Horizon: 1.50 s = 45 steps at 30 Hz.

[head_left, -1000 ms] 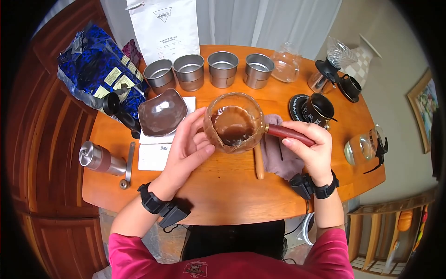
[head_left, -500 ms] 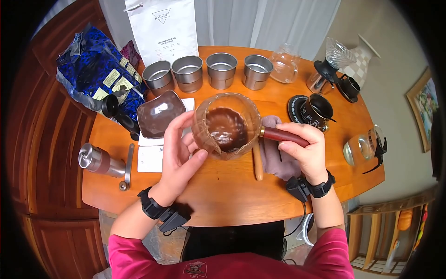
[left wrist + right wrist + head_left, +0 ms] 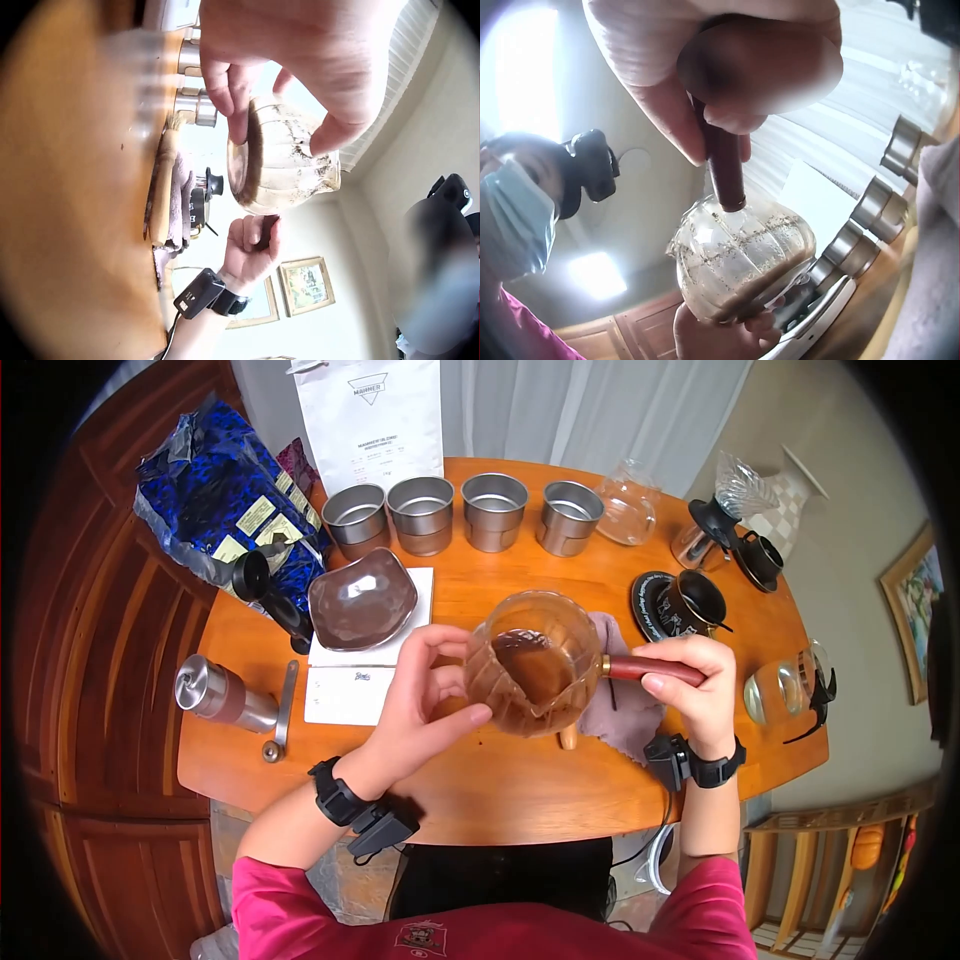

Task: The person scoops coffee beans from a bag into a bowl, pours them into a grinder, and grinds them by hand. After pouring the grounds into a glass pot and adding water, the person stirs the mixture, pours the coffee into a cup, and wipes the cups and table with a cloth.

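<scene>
Above the table, both hands hold a ribbed glass coffee pot (image 3: 535, 705) with a spout and a dark reddish wooden handle (image 3: 655, 668). Brown liquid (image 3: 538, 660) lies inside, and dark specks cling to the glass wall (image 3: 742, 244). My right hand (image 3: 700, 680) grips the handle, thumb along its near side. On the pot's other side, my left hand (image 3: 415, 705) holds the glass body: in the left wrist view its fingers (image 3: 238, 124) press by the base and its thumb (image 3: 334, 136) lies against the wall near the rim. The pot leans toward the person.
Behind stand several metal cups (image 3: 494, 515) and a white bag (image 3: 370, 430). At left are a brown dish (image 3: 362, 600) on a white scale (image 3: 350, 695) and a hand grinder (image 3: 225, 695). A mauve cloth (image 3: 625, 725), black cup (image 3: 695, 603) and glass kettle (image 3: 785, 690) are at right.
The pot has shifted right and nearer the body and leans more, its liquid sliding within. Both hands have moved along with it, still holding it. The head view has shifted slightly.
</scene>
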Motion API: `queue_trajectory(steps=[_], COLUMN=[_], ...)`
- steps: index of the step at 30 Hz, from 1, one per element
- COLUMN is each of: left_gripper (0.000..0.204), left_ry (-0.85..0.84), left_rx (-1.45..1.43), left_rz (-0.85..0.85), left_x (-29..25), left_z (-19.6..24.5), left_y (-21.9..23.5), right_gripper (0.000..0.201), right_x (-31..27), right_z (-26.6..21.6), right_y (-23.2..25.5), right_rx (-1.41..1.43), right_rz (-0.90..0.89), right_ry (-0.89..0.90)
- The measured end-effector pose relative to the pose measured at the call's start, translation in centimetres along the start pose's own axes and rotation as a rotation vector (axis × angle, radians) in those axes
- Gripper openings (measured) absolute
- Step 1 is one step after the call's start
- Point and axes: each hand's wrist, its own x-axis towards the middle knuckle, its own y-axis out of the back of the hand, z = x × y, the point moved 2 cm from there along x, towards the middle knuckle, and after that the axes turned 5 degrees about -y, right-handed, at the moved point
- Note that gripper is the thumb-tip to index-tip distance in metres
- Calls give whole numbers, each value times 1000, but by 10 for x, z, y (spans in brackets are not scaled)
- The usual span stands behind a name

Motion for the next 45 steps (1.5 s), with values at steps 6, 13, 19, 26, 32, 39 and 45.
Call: queue_trajectory(steps=[6,13,19,26,32,39,45], left_gripper=[70,68,60,42,40,39,48], left_ry=[-331,-226,-33,294,484,421,70], left_rx=[166,0,-41,-67,-362,-388,-202], left_rz=[75,22,61,59,40,110,165], left_x=[4,8,3,1,-1,-1,0], left_z=[15,18,8,3,-16,-20,-11], left_y=[-1,-2,-1,-2,-1,-2,-1], right_gripper=[33,34,30,20,22,22,28], right_x=[7,4,0,3,-1,-2,1], right_z=[16,3,3,7,-1,-2,-4], right_y=[-16,-13,-13,-5,-5,-6,-13], right_rx=[32,-328,-332,-67,174,70,-191], right_rz=[5,43,36,-54,-140,-133,-124], right_ry=[127,535,448,54,34,21,195])
